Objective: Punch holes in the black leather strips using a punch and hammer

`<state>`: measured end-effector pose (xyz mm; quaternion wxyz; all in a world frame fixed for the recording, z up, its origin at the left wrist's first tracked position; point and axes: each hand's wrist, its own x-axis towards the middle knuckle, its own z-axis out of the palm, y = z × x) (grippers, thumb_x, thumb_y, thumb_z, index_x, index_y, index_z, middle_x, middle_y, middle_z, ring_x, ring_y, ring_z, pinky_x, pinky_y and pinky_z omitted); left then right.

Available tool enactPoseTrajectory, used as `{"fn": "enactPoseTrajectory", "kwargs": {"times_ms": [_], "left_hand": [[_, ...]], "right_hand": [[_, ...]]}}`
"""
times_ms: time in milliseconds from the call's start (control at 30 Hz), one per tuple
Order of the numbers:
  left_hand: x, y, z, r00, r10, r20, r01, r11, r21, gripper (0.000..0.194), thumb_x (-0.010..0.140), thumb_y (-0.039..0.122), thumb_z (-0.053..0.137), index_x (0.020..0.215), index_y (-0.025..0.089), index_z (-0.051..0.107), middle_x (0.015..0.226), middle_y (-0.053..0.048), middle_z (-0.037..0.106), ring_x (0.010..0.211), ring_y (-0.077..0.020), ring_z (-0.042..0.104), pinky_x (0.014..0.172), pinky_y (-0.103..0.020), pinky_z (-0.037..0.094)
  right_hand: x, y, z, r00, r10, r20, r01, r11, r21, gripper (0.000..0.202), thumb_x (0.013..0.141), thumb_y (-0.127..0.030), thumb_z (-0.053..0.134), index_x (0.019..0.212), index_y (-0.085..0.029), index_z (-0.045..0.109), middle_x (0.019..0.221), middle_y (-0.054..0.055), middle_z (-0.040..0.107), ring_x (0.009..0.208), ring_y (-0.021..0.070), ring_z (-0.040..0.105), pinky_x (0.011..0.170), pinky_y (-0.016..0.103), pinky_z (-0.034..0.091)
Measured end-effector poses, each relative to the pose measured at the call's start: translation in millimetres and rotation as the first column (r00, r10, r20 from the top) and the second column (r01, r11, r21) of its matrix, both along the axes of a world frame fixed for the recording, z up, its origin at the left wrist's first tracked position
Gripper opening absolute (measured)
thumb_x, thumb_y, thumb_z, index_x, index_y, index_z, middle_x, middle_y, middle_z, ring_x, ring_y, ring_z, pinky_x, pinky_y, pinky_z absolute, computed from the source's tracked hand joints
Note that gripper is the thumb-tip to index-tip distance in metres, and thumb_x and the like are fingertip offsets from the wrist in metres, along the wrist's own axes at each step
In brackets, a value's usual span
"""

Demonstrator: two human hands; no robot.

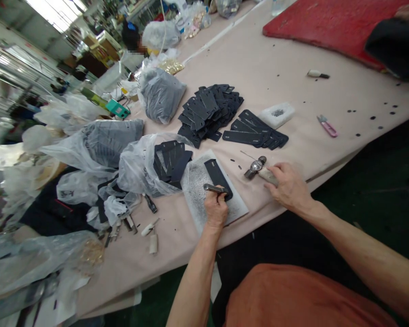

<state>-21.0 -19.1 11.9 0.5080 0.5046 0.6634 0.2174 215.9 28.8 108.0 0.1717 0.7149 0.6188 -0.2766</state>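
Note:
My left hand [216, 209] is closed around a metal punch [214, 188], which it holds over the lower end of a dark strip [215, 171]. That strip lies on a pale, speckled board [198, 200] at the table edge. In my right hand [289, 187] is a ball-peen hammer [266, 175], gripped by its light handle, with its metal head [255, 167] to the right of the board. Behind the board, a few dark strips [255, 131] lie fanned out beside a large heap of similar strips [209, 111].
A plastic bag of dark strips [141, 168] stands left of the board. Loose tools [150, 203] lie nearby. On the right are pink thread snips [327, 126], a white block [277, 115] and a red board [313, 27], with a dark sleeve [395, 47] over it.

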Motion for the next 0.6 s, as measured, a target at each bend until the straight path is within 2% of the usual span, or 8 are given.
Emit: {"fn": "enactPoseTrajectory", "kwargs": {"times_ms": [167,267,300,367,433,467,533,600], "left_hand": [[1.1,-3.6,-2.5,1.0,-0.009,-0.029,0.01,0.999,0.046,0.015,0.084,0.015,0.051,0.091,0.015,0.064,0.093,-0.005,0.067,0.092,-0.0165,0.061,0.086,-0.028,0.047],[1.6,-4.1,-1.5,0.996,-0.043,-0.073,0.047,0.997,0.066,0.011,0.084,0.017,0.053,0.087,0.014,0.063,0.09,-0.006,0.066,0.088,-0.0181,0.06,0.081,-0.029,0.046],[1.7,-4.1,-0.9,0.995,-0.057,-0.087,0.063,0.996,0.062,0.01,0.084,0.017,0.053,0.086,0.014,0.062,0.089,-0.006,0.066,0.086,-0.0185,0.06,0.08,-0.029,0.045],[1.6,-3.7,0.4,0.99,-0.081,-0.111,0.087,0.995,0.047,0.009,0.084,0.018,0.053,0.085,0.014,0.061,0.086,-0.006,0.065,0.084,-0.019,0.059,0.078,-0.029,0.044],[1.6,-3.0,2.0,0.987,-0.098,-0.124,0.103,0.994,0.035,0.008,0.084,0.017,0.053,0.084,0.015,0.06,0.085,-0.006,0.064,0.083,-0.019,0.058,0.077,-0.029,0.043],[1.6,-2.6,2.8,0.987,-0.102,-0.126,0.107,0.994,0.034,0.007,0.083,0.016,0.053,0.083,0.015,0.06,0.084,-0.006,0.064,0.082,-0.0188,0.058,0.077,-0.029,0.043],[1.7,-1.5,4.5,0.988,-0.098,-0.123,0.103,0.994,0.038,0.005,0.082,0.015,0.054,0.083,0.015,0.06,0.083,-0.005,0.064,0.082,-0.0183,0.058,0.077,-0.029,0.042],[1.7,-0.4,6.2,0.99,-0.088,-0.11,0.094,0.995,0.045,0.007,0.081,0.013,0.056,0.085,0.016,0.061,0.083,-0.005,0.064,0.083,-0.0178,0.058,0.078,-0.028,0.042]], "right_hand": [[24.4,-5.8,4.6,0.991,0.083,0.106,-0.048,0.954,-0.296,0.042,0.081,-0.037,0.057,0.113,-0.01,0.057,0.103,0.016,0.055,0.099,0.0292,0.053,0.087,0.041,0.042],[17.2,-1.1,3.1,0.975,-0.2,0.098,0.223,0.869,-0.442,0.045,0.073,-0.034,0.061,0.112,-0.013,0.054,0.092,0.012,0.058,0.078,0.0246,0.057,0.069,0.037,0.044],[13.9,1.1,3.3,0.919,-0.386,0.078,0.372,0.785,-0.496,0.047,0.07,-0.031,0.062,0.113,-0.014,0.051,0.084,0.01,0.058,0.069,0.0213,0.056,0.061,0.033,0.042],[7.8,4.3,5.1,0.65,-0.76,0.006,0.607,0.515,-0.605,0.052,0.065,-0.024,0.062,0.112,-0.015,0.045,0.073,0.004,0.054,0.057,0.0159,0.051,0.05,0.027,0.036],[3.2,4.5,7.5,0.312,-0.948,-0.059,0.674,0.265,-0.69,0.056,0.061,-0.02,0.063,0.112,-0.016,0.042,0.072,0.001,0.053,0.055,0.0129,0.05,0.045,0.022,0.034],[1.2,3.9,8.5,0.201,-0.977,-0.075,0.677,0.194,-0.71,0.058,0.059,-0.019,0.065,0.113,-0.017,0.042,0.073,0.0,0.052,0.055,0.0115,0.05,0.044,0.021,0.034],[-3.4,4.0,10.6,0.141,-0.987,-0.076,0.713,0.155,-0.684,0.06,0.056,-0.018,0.065,0.113,-0.017,0.046,0.072,-0.001,0.052,0.051,0.0095,0.048,0.04,0.019,0.031],[-10.3,10.2,16.0,0.217,-0.972,-0.09,0.754,0.226,-0.617,0.059,0.056,-0.019,0.063,0.114,-0.014,0.051,0.067,-0.001,0.05,0.046,0.0091,0.044,0.037,0.019,0.027]]}}
